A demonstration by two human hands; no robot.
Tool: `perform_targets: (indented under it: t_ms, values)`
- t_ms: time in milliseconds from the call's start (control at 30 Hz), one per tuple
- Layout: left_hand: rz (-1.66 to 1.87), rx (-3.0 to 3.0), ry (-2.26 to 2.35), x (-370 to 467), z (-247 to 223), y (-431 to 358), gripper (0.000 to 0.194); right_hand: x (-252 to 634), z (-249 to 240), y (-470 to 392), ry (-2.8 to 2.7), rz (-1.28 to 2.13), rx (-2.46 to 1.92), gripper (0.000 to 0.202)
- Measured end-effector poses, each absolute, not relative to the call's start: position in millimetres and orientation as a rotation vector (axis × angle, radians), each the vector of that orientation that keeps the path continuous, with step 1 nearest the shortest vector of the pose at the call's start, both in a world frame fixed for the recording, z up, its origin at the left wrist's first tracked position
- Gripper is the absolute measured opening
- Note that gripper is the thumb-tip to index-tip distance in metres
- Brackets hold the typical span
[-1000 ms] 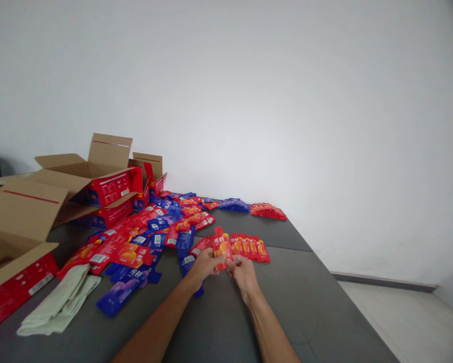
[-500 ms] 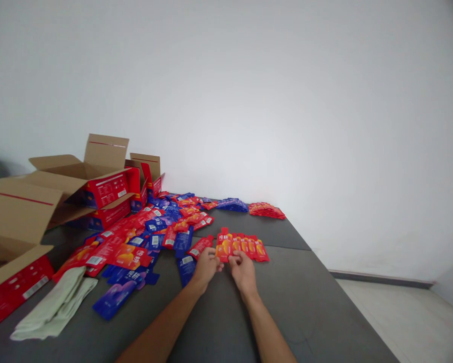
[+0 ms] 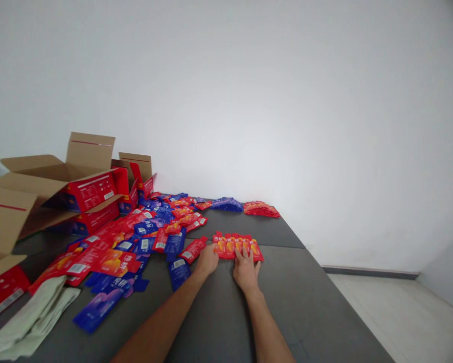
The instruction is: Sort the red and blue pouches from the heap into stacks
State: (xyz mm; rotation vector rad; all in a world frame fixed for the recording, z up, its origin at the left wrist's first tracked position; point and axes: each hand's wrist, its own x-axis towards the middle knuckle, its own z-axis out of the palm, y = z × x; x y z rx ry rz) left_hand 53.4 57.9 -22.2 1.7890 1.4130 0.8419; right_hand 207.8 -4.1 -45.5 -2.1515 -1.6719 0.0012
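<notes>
A row of overlapping red sachets (image 3: pixel 230 245) with orange fruit prints lies on the dark table (image 3: pixel 282 297). My right hand (image 3: pixel 246 269) rests palm down on the row's near side, fingers spread over the sachets. At the row's left end is my left hand (image 3: pixel 208 258), its fingers curled; whether they grip a sachet is hidden. Just left of it lies a single red sachet (image 3: pixel 193 249) with a barcode, and a blue sachet (image 3: pixel 179 273) is below that one.
A heap of red and blue sachets (image 3: pixel 135 229) spreads over the table's left. Open cartons (image 3: pixel 93 191) stand behind it. A blue pile (image 3: pixel 227 204) and a red pile (image 3: pixel 261 208) sit at the back. A pale folded cloth (image 3: pixel 29 320) lies front left.
The leftmost red sachet, held up in both hands before, now lies in the row. My right hand has flattened onto the row. The view has shifted slightly, moving the scene left.
</notes>
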Motion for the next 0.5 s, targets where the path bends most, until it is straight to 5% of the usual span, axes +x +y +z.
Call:
perform_targets:
  t_ms: [500]
  values:
    - [0.56,2.333,1.684,58.8,-21.7,42.3,0.044,209.9,-45.1,0.4,-1.654,0.059,-2.299,0.053]
